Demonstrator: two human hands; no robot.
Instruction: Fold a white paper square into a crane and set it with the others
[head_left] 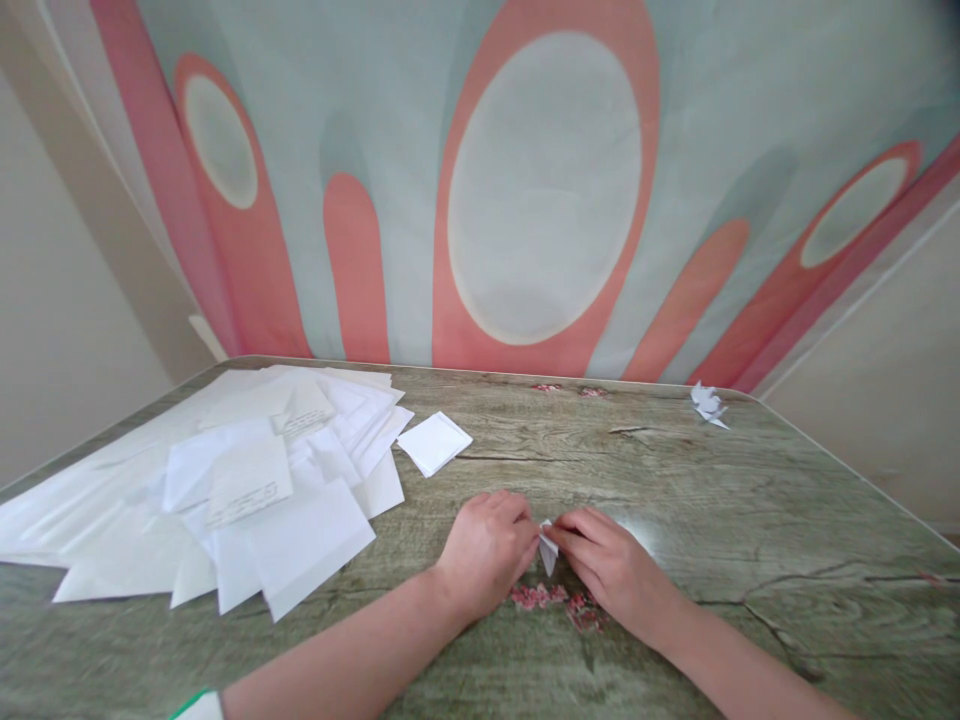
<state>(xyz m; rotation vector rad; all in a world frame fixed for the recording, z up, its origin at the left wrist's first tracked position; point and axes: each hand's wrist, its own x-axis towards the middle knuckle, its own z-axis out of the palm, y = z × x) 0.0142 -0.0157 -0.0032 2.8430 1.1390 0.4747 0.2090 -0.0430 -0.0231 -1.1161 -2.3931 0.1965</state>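
Between my two hands, just above the wood-patterned table, is a small folded piece of white paper (549, 553) with a point that hangs downward. My left hand (491, 548) pinches it from the left, fingers curled. From the right, my right hand (598, 552) grips its upper edge between thumb and fingers. The fingertips cover much of the paper, so its full shape is hidden. A small stack of square white paper (435, 443) lies beyond my left hand.
Loose white sheets (307, 540) spread in an overlapping pile over the table's left side, some with printed lines. At the far right edge sit small folded white paper pieces (707, 403). A patterned backdrop (405, 200) rises behind the table (750, 500).
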